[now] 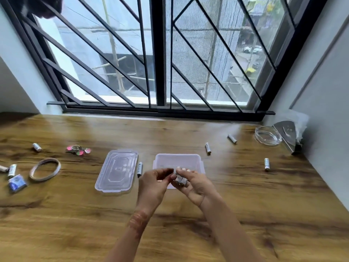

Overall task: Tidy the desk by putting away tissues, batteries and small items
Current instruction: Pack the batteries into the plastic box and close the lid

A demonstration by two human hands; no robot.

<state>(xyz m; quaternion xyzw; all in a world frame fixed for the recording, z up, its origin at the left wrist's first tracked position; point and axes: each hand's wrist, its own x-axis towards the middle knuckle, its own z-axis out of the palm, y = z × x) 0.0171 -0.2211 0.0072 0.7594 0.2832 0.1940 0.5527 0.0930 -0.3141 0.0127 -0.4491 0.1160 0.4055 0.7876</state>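
A clear plastic box (178, 160) stands open mid-desk, its lid (117, 172) lying flat to the left. My right hand (194, 184) grips a bunch of white batteries (180, 180) over the box's near edge. My left hand (154, 183) is beside it, fingertips curled toward the bunch; motion blur hides whether they touch it. Loose batteries lie on the wood: one by the lid (139, 169), three to the right (208, 148) (232, 139) (266, 164), two at the left (37, 147) (12, 170).
On the left lie a pink keyring (79, 149), a tape-like ring (45, 169), a blue packet (17, 183) and a small item at the frame edge (3, 169). A glass ashtray (267, 135) and crumpled foil wrapper (289, 137) sit at the back right by the wall.
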